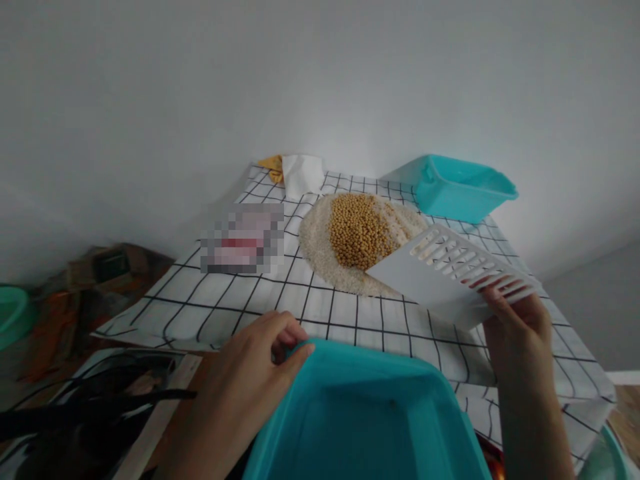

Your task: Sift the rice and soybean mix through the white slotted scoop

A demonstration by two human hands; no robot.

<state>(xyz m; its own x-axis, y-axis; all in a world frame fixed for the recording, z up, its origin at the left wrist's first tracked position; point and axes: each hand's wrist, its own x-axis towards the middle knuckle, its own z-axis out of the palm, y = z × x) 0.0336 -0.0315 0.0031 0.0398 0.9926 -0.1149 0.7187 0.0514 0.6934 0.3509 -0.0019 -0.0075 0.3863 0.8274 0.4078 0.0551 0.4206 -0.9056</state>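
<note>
My left hand (260,360) is closed on the far left rim of a teal plastic tub (365,413) at the bottom of the view, thumb over the edge. My right hand (515,320) grips the slotted end of a white plastic scoop (440,270). The scoop's flat front edge rests against the near right side of a round pile of white rice (320,250), and yellow soybeans (357,230) lie heaped on top of that pile. Rice and beans lie on a white cloth with a black grid (225,300).
A second teal tub (460,187) stands at the cloth's far right corner. White paper (301,173) and a yellow scrap (273,167) lie at the far edge by the wall. A blurred pink patch (243,239) sits left of the rice. Dark clutter (100,407) fills the lower left.
</note>
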